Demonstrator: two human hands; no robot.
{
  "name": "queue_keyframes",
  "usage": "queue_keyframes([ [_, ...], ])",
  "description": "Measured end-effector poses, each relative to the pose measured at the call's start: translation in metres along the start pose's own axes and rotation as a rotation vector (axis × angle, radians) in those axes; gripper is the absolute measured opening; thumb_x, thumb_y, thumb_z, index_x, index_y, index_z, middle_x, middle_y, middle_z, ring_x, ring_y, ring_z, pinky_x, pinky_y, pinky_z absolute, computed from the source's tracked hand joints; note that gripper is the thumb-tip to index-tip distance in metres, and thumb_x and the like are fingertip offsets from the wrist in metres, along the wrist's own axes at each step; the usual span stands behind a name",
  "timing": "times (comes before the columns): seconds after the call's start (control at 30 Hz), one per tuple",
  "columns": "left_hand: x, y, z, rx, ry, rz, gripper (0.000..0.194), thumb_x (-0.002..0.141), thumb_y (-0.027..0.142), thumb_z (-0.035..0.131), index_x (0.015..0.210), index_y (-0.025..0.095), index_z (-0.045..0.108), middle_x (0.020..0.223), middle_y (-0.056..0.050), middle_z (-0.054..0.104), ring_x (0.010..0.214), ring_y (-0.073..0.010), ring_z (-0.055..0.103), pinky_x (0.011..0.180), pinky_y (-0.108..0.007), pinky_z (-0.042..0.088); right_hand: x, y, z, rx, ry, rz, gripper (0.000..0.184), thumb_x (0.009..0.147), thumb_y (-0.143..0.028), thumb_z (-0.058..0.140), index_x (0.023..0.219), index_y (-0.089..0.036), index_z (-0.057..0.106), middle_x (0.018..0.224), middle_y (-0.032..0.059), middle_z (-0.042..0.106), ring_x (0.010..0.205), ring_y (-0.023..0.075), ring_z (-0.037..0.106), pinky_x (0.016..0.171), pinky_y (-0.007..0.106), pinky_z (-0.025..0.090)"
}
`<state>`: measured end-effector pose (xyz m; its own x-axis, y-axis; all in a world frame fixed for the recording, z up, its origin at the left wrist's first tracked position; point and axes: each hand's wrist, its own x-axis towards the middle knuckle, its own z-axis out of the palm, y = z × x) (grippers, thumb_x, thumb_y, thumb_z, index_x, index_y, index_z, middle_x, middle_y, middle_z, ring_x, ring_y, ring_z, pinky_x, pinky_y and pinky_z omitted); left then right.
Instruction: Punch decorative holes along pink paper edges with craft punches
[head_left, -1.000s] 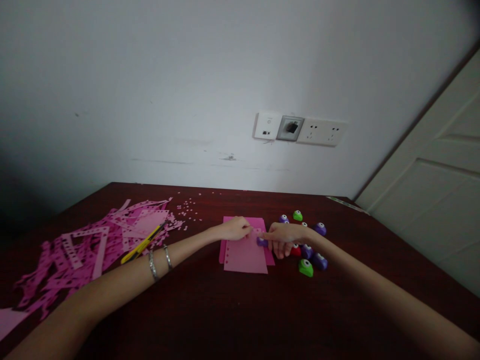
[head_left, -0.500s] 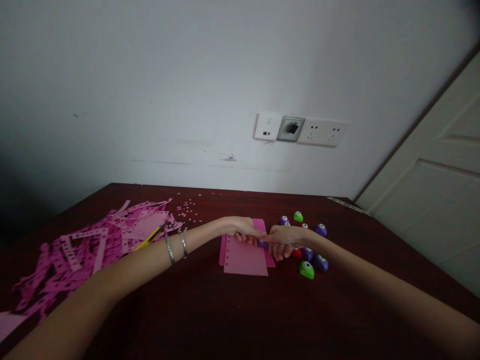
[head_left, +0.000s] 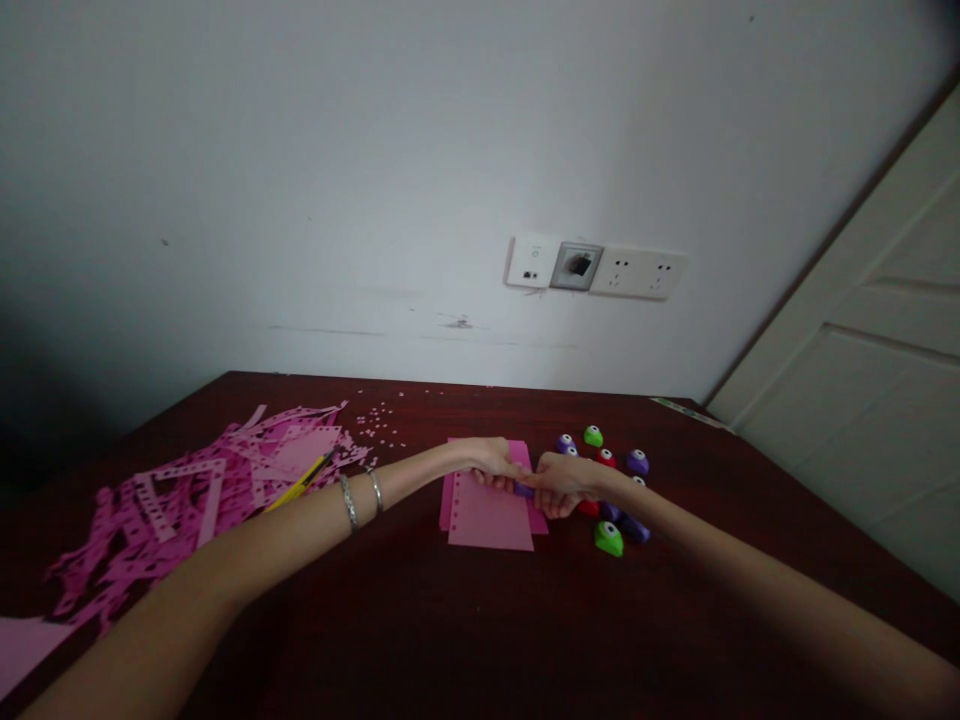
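Observation:
A small purple craft punch [head_left: 524,490] sits between my two hands at the right edge of a pink paper sheet [head_left: 487,520]. My right hand [head_left: 559,484] is closed round the punch, its thumb on top. From the other side my left hand [head_left: 491,461] reaches across the sheet with curled fingers, its thumb meeting the right thumb at the punch. Both hands partly cover the punch. Down the sheet's left side runs a row of small punched holes. More pink paper lies beneath it.
Several purple, red and green punches, among them a green punch [head_left: 609,538], stand right of my hands. On the left lie a heap of punched pink strips [head_left: 157,505], a yellow cutter knife [head_left: 300,482] and paper bits [head_left: 379,420]. Wall sockets [head_left: 637,272] are behind the table.
The view has shifted slightly. My hands stay together at the purple punch, with only a small change in the fingers. The paper lies as before.

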<state>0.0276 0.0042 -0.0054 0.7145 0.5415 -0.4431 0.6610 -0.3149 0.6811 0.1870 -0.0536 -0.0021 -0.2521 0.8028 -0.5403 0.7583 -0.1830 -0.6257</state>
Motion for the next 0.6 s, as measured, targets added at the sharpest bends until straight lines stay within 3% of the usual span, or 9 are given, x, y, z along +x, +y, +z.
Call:
queue_keyframes([
  [0.1, -0.002, -0.002, 0.004, 0.138, 0.187, 0.091, 0.042, 0.075, 0.052, 0.051, 0.056, 0.014, 0.056, 0.051, 0.001, 0.048, 0.045, -0.0086, 0.039, 0.047, -0.025, 0.031, -0.005, -0.007, -0.001, -0.032, 0.036, 0.044, 0.051, 0.078, -0.055, 0.051, 0.051, -0.013, 0.059, 0.051, 0.0069, 0.062, 0.039, 0.0093, 0.053, 0.041, 0.02, 0.046],
  [0.2, -0.011, -0.006, 0.004, 0.231, 0.43, 0.161, 0.041, 0.078, 0.048, 0.047, 0.057, 0.014, 0.055, 0.052, 0.001, 0.046, 0.048, -0.0083, 0.038, 0.048, -0.024, 0.028, -0.009, -0.012, -0.001, -0.076, 0.134, 0.001, 0.049, 0.075, -0.053, 0.056, 0.046, -0.014, 0.053, 0.048, 0.0057, 0.06, 0.036, 0.0085, 0.049, 0.038, 0.02, 0.042],
  [0.27, -0.021, -0.01, 0.003, 0.263, 0.513, 0.162, 0.037, 0.08, 0.045, 0.044, 0.062, 0.015, 0.057, 0.057, 0.0, 0.05, 0.052, -0.0089, 0.041, 0.05, -0.024, 0.029, -0.01, -0.013, -0.001, -0.102, 0.208, -0.042, 0.048, 0.074, -0.052, 0.057, 0.045, -0.015, 0.05, 0.046, 0.005, 0.059, 0.035, 0.0082, 0.047, 0.035, 0.019, 0.039],
  [0.37, -0.038, -0.018, 0.002, 0.293, 0.517, 0.151, 0.03, 0.077, 0.042, 0.05, 0.066, 0.015, 0.058, 0.065, -0.002, 0.057, 0.058, -0.01, 0.047, 0.053, -0.023, 0.032, -0.013, -0.011, -0.005, -0.131, 0.325, -0.11, 0.045, 0.077, -0.051, 0.053, 0.049, -0.015, 0.051, 0.048, 0.0044, 0.06, 0.035, 0.0077, 0.046, 0.033, 0.018, 0.035],
  [0.47, -0.047, -0.028, 0.004, 0.294, 0.432, 0.163, 0.026, 0.073, 0.04, 0.056, 0.066, 0.016, 0.057, 0.065, -0.001, 0.058, 0.058, -0.0101, 0.048, 0.053, -0.023, 0.033, -0.017, -0.007, -0.007, -0.164, 0.399, -0.186, 0.034, 0.077, -0.045, 0.054, 0.066, -0.014, 0.058, 0.058, 0.0044, 0.064, 0.04, 0.0088, 0.05, 0.035, 0.018, 0.035],
  [0.6, -0.044, -0.042, 0.011, 0.294, 0.343, 0.156, 0.026, 0.066, 0.04, 0.065, 0.066, 0.016, 0.056, 0.063, 0.0, 0.056, 0.055, -0.01, 0.047, 0.052, -0.023, 0.032, -0.019, -0.001, 0.0, -0.269, 0.409, -0.323, 0.028, 0.068, -0.033, 0.065, 0.087, -0.013, 0.063, 0.079, 0.006, 0.066, 0.062, 0.0147, 0.059, 0.053, 0.023, 0.044],
])
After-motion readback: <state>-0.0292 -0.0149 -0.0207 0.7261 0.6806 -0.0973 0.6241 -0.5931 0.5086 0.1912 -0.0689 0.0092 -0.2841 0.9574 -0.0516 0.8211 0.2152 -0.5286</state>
